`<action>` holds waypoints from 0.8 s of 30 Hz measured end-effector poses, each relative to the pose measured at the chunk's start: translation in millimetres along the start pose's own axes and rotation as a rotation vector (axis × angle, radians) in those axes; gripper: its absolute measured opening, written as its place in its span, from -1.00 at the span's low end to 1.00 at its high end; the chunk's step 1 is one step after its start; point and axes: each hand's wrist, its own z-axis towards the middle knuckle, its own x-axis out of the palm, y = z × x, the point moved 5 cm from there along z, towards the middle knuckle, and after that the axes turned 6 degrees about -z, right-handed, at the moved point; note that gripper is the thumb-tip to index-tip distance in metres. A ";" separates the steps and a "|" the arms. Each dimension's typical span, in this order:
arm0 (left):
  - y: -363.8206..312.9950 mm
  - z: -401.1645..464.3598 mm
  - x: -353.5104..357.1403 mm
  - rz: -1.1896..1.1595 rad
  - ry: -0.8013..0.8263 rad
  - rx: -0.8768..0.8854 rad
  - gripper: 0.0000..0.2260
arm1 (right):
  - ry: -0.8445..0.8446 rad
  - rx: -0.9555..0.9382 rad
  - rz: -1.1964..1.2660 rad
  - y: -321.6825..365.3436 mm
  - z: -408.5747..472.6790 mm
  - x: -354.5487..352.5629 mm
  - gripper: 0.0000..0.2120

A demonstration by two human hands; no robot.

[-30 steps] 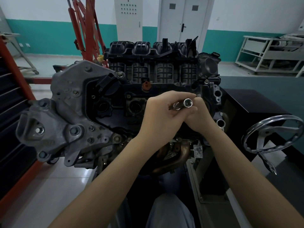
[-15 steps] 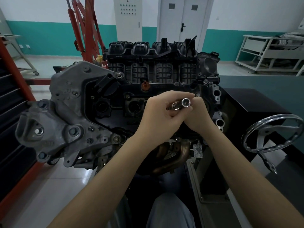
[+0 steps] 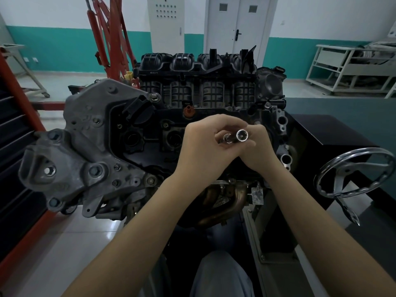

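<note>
A car engine [image 3: 150,125] on a stand fills the middle of the view, its black valve cover facing me. Over the cover's right half, my left hand [image 3: 203,151] curls its fingers round a chrome socket tool [image 3: 235,137], whose open socket end points toward me. My right hand [image 3: 259,151] is pressed against the left one from the right, its fingers wrapped round the same tool. The rest of the tool is hidden inside the hands.
A grey cast bracket [image 3: 75,159] juts out on the engine's left. A chrome handwheel [image 3: 351,172] of the stand sits at the right beside a black box [image 3: 321,133]. A red engine hoist [image 3: 109,39] stands behind, white shelving [image 3: 347,69] at the far right.
Both hands have stayed clasped on the tool over the valve cover; the socket end has shifted only slightly.
</note>
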 end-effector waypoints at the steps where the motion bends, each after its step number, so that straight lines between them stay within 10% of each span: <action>1: -0.6 -0.2 -0.5 0.018 -0.028 0.015 -0.75 | 0.006 -0.007 0.010 3.7 -0.6 0.7 -0.80; 24: 4.7 -2.2 -0.3 -0.077 -0.036 -0.036 -0.73 | 0.025 0.020 0.043 0.0 -0.4 -1.1 -0.72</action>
